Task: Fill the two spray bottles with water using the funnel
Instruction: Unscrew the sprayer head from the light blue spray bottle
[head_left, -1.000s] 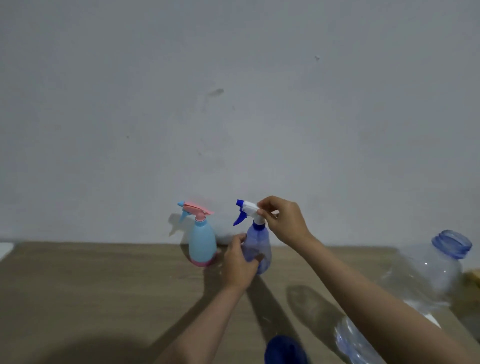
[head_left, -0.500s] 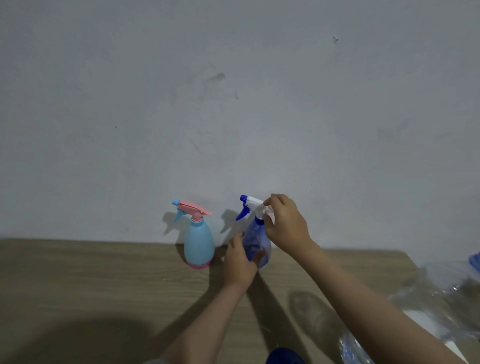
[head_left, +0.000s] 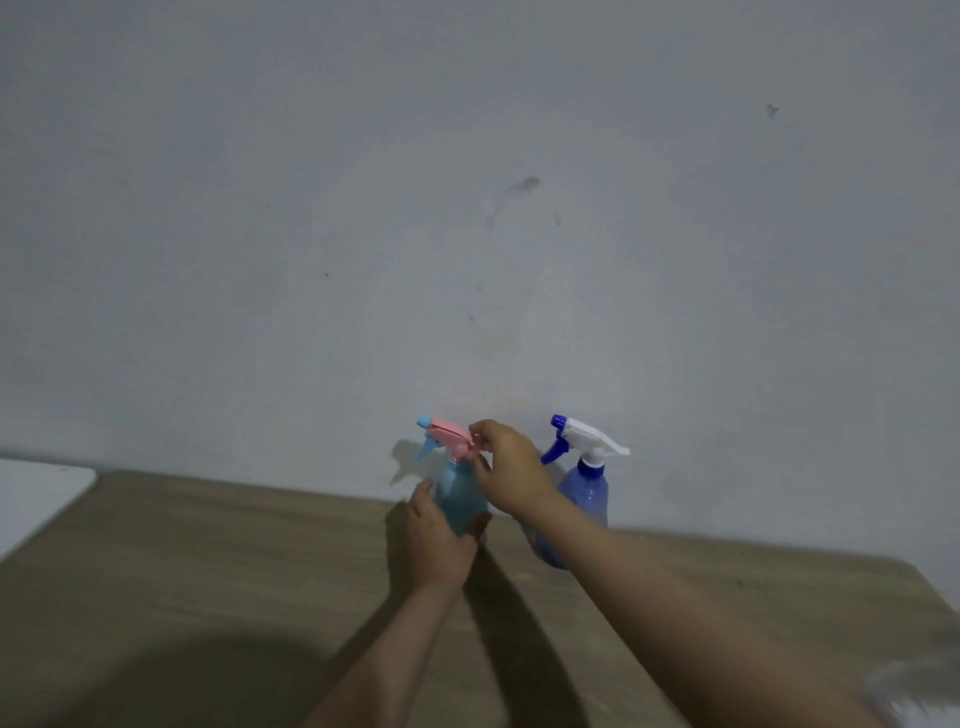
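Hands have moved over from the dark blue plastic spray bottle, mid-frame, to the light blue one beside it. Left hand holds its body; right hand pinches the pink top, likely to unscrew it.

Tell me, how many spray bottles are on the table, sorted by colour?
Light blue bottle with pink sprayer, held by the left hand and right hand: 1
Dark blue bottle with white sprayer, standing free: 1
Total: 2 spray bottles on the table
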